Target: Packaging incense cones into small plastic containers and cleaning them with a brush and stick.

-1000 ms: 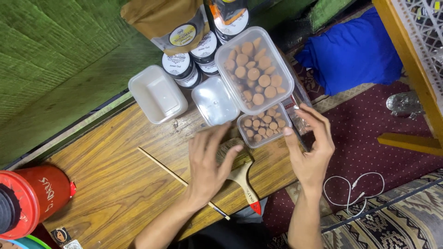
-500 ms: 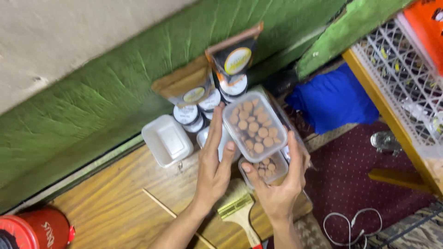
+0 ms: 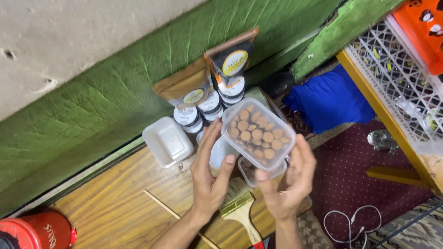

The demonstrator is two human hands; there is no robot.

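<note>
Lower clear container (image 3: 251, 171) largely hidden beneath the upper cookie container (image 3: 258, 133) and right hand (image 3: 290, 182); contents indistinct; red canister (image 3: 34, 233) cut off at the bottom-left edge; paintbrush (image 3: 240, 214) handle cropped at the bottom edge; jars (image 3: 210, 106) partly concealed behind brown pouches (image 3: 207, 78).

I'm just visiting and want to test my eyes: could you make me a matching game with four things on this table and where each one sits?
Things:
1. clear tub of round biscuits
2. white lidded container
3. paintbrush
4. red jug

Places:
A. bottom left corner
B. between both hands
C. below the wrists, on the wood
D. left of the left hand, by the green wall

Pairs: 1-B, 2-D, 3-C, 4-A
</note>
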